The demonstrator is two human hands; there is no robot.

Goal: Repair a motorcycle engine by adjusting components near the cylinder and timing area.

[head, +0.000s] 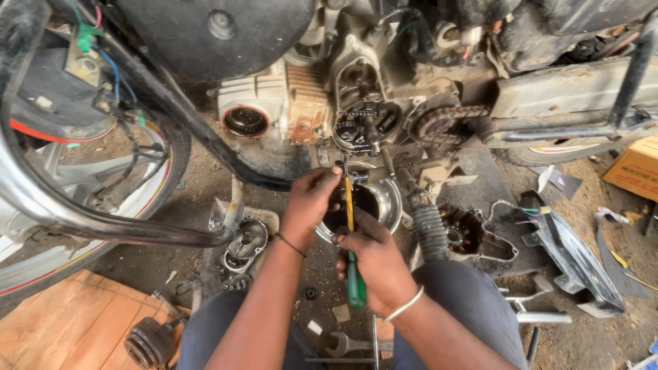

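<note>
My right hand [373, 264] grips a screwdriver [351, 240] with a green handle and yellow shaft, held upright with its tip up near the opened motorcycle engine [363, 123]. My left hand [310, 202] pinches the shaft close to the tip, just below the exposed chain and sprocket [442, 122]. Behind both hands sits a shiny metal bowl [385, 202] with dark oil in it. A thin band circles my left wrist and a silver bangle my right.
The front wheel [82, 199] and a curved crash bar [103, 229] are at left. An engine cover with coils [473, 236], a footpeg rubber [430, 233], a round metal part [247, 240], a spanner [343, 344], a clutch-like part [147, 342] and a cardboard box [634, 168] lie on the dirt ground.
</note>
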